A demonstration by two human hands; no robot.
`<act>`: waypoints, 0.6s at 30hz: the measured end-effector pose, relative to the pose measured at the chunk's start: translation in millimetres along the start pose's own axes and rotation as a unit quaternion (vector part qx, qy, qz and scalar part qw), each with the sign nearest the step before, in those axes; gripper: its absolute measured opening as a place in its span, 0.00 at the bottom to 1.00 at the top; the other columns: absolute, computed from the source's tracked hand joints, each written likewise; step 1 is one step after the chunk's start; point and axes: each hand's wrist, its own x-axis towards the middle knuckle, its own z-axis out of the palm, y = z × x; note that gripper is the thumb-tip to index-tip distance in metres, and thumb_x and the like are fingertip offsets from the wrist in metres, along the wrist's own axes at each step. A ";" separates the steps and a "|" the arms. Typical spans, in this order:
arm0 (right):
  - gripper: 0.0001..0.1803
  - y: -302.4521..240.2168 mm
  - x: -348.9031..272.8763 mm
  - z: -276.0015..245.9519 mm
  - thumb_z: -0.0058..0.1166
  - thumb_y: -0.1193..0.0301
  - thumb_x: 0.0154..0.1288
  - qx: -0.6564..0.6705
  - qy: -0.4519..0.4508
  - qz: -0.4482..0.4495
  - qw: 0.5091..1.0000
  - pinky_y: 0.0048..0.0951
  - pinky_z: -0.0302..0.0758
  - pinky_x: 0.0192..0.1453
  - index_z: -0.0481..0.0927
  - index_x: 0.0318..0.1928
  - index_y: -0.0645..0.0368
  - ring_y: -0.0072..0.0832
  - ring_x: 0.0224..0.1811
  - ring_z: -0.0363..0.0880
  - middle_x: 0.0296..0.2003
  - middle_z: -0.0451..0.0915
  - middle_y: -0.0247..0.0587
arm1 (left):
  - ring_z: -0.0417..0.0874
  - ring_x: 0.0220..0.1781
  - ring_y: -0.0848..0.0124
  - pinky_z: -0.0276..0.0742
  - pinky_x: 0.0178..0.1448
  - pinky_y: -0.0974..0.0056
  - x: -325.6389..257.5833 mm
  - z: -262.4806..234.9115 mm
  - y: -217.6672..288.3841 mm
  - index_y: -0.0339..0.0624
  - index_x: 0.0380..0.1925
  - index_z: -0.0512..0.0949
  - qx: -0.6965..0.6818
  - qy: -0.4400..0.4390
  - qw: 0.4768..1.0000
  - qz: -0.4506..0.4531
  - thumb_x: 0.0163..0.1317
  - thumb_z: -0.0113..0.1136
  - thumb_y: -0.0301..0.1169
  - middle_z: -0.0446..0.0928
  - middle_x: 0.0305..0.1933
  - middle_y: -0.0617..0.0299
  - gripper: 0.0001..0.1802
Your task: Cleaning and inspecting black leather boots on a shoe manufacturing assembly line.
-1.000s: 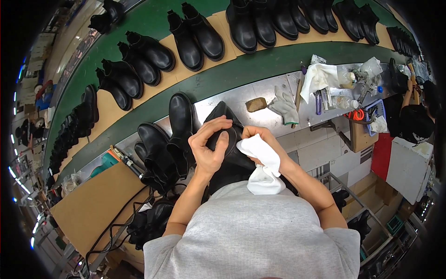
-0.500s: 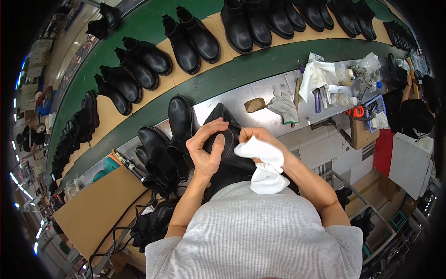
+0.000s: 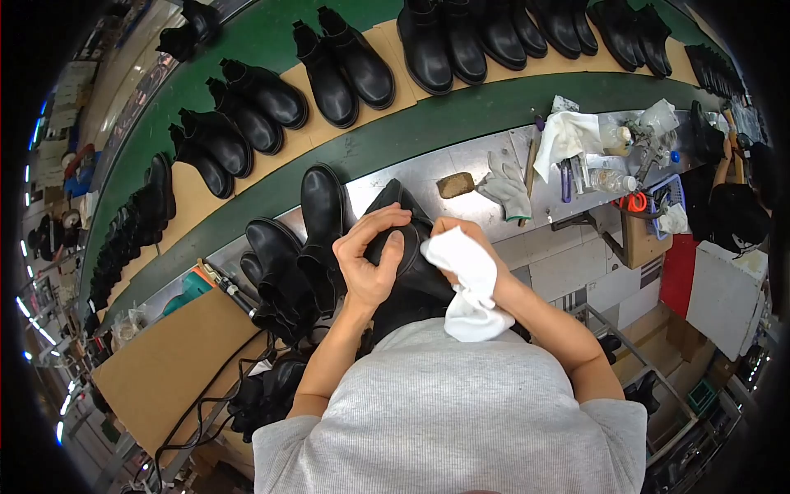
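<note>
Boot [image 3: 410,262] sits between the hands, long axis hard to call, left hand [image 3: 370,255] curled round it, right hand [image 3: 471,231] clutching white cloth [image 3: 467,276].

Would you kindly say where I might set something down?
The bench is bare between the boot at the left hand and the brown block; the green strip between bench and cardboard looks mostly free. It's crowded by the glove and bottles rightward, and the other boots leftward.
</note>
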 end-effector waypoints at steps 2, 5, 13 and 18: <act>0.06 -0.5 5.2 -4.8 0.51 0.72 0.60 0.131 -0.055 0.003 0.990 0.13 0.62 0.23 0.70 0.26 0.57 0.08 0.22 0.66 0.19 0.68 0.25 | 0.82 0.45 0.57 0.73 0.55 0.60 1.0 -0.7 -0.8 0.28 0.30 0.79 0.002 -0.004 1.000 0.006 0.46 0.53 0.20 0.81 0.35 0.50 0.10; 0.08 16.6 14.3 1.1 0.50 0.68 0.63 -0.287 -0.012 -0.199 0.937 0.15 0.59 0.14 0.71 0.28 0.56 0.13 0.13 0.65 0.17 0.67 0.26 | 0.81 0.47 0.57 0.72 0.56 0.60 -0.5 -1.5 2.1 0.27 0.30 0.79 -0.001 -0.006 1.000 0.000 0.47 0.53 0.20 0.81 0.36 0.49 0.10; 0.09 11.7 48.8 -51.0 0.46 0.69 0.63 -0.006 0.005 -0.044 0.999 0.23 0.64 0.14 0.72 0.27 0.59 0.23 0.12 0.70 0.15 0.71 0.37 | 0.80 0.49 0.57 0.70 0.57 0.60 0.1 -1.7 -2.6 0.27 0.32 0.79 -0.004 -0.013 1.000 -0.006 0.48 0.53 0.22 0.81 0.38 0.48 0.12; 0.15 7.3 86.7 -133.3 0.53 0.71 0.52 -0.578 0.306 -0.238 0.718 0.43 0.75 0.42 0.72 0.36 0.72 0.52 0.37 0.77 0.32 0.77 0.60 | 0.80 0.49 0.57 0.69 0.58 0.60 -0.9 4.9 -0.2 0.26 0.33 0.78 -0.010 -0.010 1.000 -0.011 0.52 0.53 0.26 0.80 0.38 0.48 0.12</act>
